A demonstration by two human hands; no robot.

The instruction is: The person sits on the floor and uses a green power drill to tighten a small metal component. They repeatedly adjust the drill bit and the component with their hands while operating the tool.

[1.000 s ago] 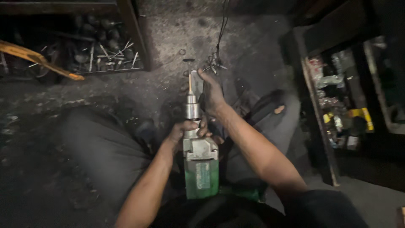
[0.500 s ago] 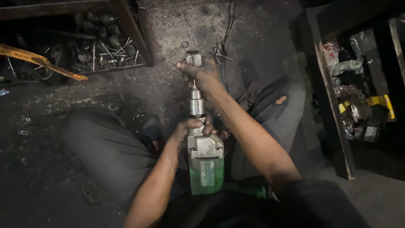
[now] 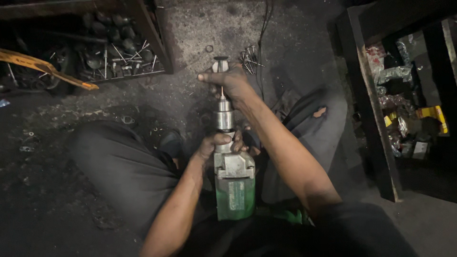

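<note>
While the person sits on the dark, gritty floor (image 3: 200,43) with knees spread, a heavy green-bodied power drill with a grey metal gear housing (image 3: 234,183) lies lengthwise between the legs, its nose pointing away from the body, probably so the thighs and lap can steady its weight. The left hand (image 3: 220,143) is wrapped tight round the metal neck just behind the silver chuck (image 3: 223,119), bracing the tool so it cannot roll. The right hand (image 3: 231,81) reaches farther forward and is closed on a small dark-headed key or handle (image 3: 221,61) at the tip, with a thin metal shaft (image 3: 222,91) running from under the fingers down into the chuck; whether that shaft is gripped or merely passes beneath the palm I cannot tell. Just beside the right hand, a loose cluster of long steel nails or pins (image 3: 248,56) and a small ring (image 3: 209,48) rest on the floor, near enough to pick up. To the left stands a wooden tray of dark metal parts and rods (image 3: 119,52), and to the right a dark shelf crowded with packets (image 3: 404,119).
</note>
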